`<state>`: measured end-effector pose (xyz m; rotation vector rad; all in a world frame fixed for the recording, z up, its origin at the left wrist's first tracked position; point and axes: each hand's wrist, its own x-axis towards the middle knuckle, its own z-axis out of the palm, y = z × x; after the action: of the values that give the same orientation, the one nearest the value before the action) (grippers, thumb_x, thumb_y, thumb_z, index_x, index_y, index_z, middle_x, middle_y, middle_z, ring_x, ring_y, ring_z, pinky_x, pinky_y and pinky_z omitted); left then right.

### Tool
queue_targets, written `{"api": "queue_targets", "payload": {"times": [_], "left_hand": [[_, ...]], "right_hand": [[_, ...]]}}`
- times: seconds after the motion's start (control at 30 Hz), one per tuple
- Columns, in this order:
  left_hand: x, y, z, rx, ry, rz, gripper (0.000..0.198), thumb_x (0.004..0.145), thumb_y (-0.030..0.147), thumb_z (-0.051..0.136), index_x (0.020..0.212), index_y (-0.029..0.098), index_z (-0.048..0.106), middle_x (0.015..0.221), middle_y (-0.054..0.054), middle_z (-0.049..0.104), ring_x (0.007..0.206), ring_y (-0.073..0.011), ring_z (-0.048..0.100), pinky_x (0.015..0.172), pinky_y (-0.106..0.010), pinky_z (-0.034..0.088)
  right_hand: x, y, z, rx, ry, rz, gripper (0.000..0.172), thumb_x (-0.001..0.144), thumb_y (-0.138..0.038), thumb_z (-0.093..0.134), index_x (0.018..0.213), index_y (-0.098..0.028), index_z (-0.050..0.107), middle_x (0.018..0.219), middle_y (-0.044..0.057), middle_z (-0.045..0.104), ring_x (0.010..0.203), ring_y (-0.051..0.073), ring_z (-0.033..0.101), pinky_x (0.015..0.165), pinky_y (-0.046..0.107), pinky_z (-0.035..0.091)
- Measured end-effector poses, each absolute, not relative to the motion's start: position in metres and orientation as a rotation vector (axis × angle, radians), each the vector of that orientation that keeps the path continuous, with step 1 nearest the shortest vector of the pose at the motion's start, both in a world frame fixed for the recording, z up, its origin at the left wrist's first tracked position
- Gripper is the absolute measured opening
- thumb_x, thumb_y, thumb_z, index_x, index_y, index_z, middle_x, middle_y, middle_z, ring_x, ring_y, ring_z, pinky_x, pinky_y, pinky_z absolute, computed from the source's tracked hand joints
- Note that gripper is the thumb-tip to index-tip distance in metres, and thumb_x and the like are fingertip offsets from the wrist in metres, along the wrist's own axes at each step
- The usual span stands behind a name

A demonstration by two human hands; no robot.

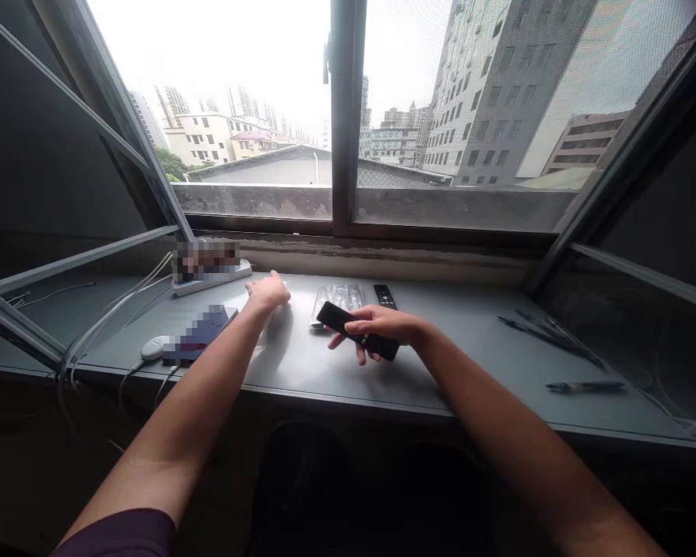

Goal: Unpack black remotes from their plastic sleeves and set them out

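Observation:
My right hand (377, 329) is closed around a black remote control (353, 325), holding it tilted above the desk with its upper end pointing left. Some of its fingers hang loose beneath the remote. Farther forward and to the left, my left hand (270, 290) reaches out low over the desk, its visible fingers apart. What lies under that palm is hidden. Clear plastic packets (337, 296) rest between the two hands, partly behind the remote. A second black remote (384, 295) lies on the desk just beyond my right hand.
A grey desk (469, 333) runs below the window. At left are a white power strip (212, 277), a dark blue box (200, 336), a round white charger (154, 348) and loose cables (101, 321). Black cables (551, 336) and a pen (585, 387) lie at right. Metal frames (87, 259) flank the desk.

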<state>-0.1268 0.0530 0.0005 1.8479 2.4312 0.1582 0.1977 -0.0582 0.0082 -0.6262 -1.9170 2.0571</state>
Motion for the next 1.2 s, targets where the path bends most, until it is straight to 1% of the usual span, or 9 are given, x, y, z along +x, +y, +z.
{"api": "queue_targets", "payload": {"times": [0.17, 0.33, 0.53, 0.6, 0.7, 0.77, 0.83, 1.0, 1.2], "left_hand": [[-0.114, 0.065, -0.002, 1.941, 2.353, 0.168, 0.066, 0.075, 0.033, 0.079, 0.136, 0.014, 0.064, 0.114, -0.029, 0.078, 0.122, -0.0498, 0.072, 0.109, -0.058, 0.044], [-0.099, 0.072, -0.007, 1.999, 2.343, 0.191, 0.056, 0.077, 0.041, 0.08, 0.128, 0.02, 0.066, 0.108, -0.026, 0.079, 0.118, -0.0486, 0.072, 0.107, -0.061, 0.045], [-0.077, 0.063, -0.004, 1.986, 2.301, 0.768, 0.061, 0.089, 0.045, 0.079, 0.136, 0.01, 0.065, 0.159, -0.04, 0.052, 0.151, -0.0597, 0.045, 0.121, -0.073, 0.031], [-0.057, 0.057, 0.002, 2.071, 2.036, 1.084, 0.05, 0.1, 0.049, 0.068, 0.136, 0.014, 0.068, 0.161, -0.031, 0.057, 0.154, -0.0517, 0.045, 0.124, -0.067, 0.033], [-0.02, 0.048, 0.01, 1.853, 1.316, 1.273, 0.053, 0.109, 0.063, 0.053, 0.128, 0.018, 0.074, 0.128, -0.019, 0.08, 0.127, -0.0358, 0.071, 0.11, -0.047, 0.053], [0.004, 0.041, 0.012, 1.678, 0.956, 1.18, 0.063, 0.102, 0.075, 0.061, 0.118, 0.016, 0.078, 0.111, -0.015, 0.082, 0.107, -0.0317, 0.077, 0.095, -0.041, 0.059], [0.022, 0.034, 0.01, 1.684, 0.779, 1.145, 0.06, 0.088, 0.069, 0.084, 0.109, 0.013, 0.079, 0.104, -0.014, 0.082, 0.096, -0.0272, 0.076, 0.087, -0.036, 0.059], [0.033, 0.03, 0.001, 1.488, 0.735, 1.296, 0.068, 0.082, 0.06, 0.093, 0.128, 0.014, 0.075, 0.105, -0.013, 0.083, 0.095, -0.0259, 0.078, 0.086, -0.036, 0.06], [0.01, 0.04, -0.01, 1.446, 0.847, 1.497, 0.058, 0.104, 0.071, 0.062, 0.121, 0.017, 0.074, 0.113, -0.014, 0.083, 0.102, -0.0252, 0.08, 0.09, -0.035, 0.06]], "right_hand": [[0.197, -0.05, 0.004, -0.618, -1.591, 2.119, 0.067, 0.114, -0.07, 0.046, 0.141, -0.013, 0.067, 0.122, 0.021, 0.083, 0.065, 0.02, 0.075, 0.049, 0.028, 0.06], [0.201, -0.042, 0.004, -0.592, -1.327, 2.132, 0.072, 0.117, -0.067, 0.027, 0.142, -0.012, 0.066, 0.095, 0.014, 0.08, 0.058, 0.018, 0.067, 0.047, 0.027, 0.056], [0.202, -0.036, 0.002, -0.614, -1.148, 2.065, 0.06, 0.119, -0.054, 0.026, 0.143, -0.013, 0.064, 0.095, 0.012, 0.078, 0.06, 0.018, 0.065, 0.049, 0.028, 0.055], [0.201, -0.035, 0.001, -0.592, -1.077, 2.044, 0.053, 0.119, -0.045, 0.029, 0.141, -0.013, 0.064, 0.094, 0.01, 0.075, 0.061, 0.017, 0.063, 0.05, 0.027, 0.054], [0.202, -0.032, 0.001, -0.566, -0.996, 2.023, 0.046, 0.119, -0.041, 0.032, 0.134, -0.013, 0.066, 0.089, 0.007, 0.07, 0.06, 0.016, 0.059, 0.049, 0.025, 0.051], [0.203, -0.03, 0.001, -0.555, -0.958, 2.003, 0.043, 0.119, -0.041, 0.032, 0.125, -0.015, 0.067, 0.087, 0.006, 0.068, 0.059, 0.015, 0.057, 0.048, 0.024, 0.05], [0.204, -0.029, 0.0, -0.547, -0.927, 1.983, 0.042, 0.119, -0.04, 0.031, 0.117, -0.017, 0.066, 0.087, 0.006, 0.067, 0.059, 0.014, 0.056, 0.048, 0.023, 0.05], [0.208, -0.03, 0.003, -0.531, -0.867, 2.045, 0.045, 0.121, -0.04, 0.028, 0.121, -0.015, 0.065, 0.092, 0.009, 0.07, 0.062, 0.014, 0.058, 0.049, 0.021, 0.052], [0.207, -0.032, 0.007, -0.515, -0.779, 2.074, 0.039, 0.121, -0.041, 0.042, 0.128, -0.011, 0.066, 0.078, 0.001, 0.062, 0.055, 0.011, 0.054, 0.045, 0.019, 0.052]]}}
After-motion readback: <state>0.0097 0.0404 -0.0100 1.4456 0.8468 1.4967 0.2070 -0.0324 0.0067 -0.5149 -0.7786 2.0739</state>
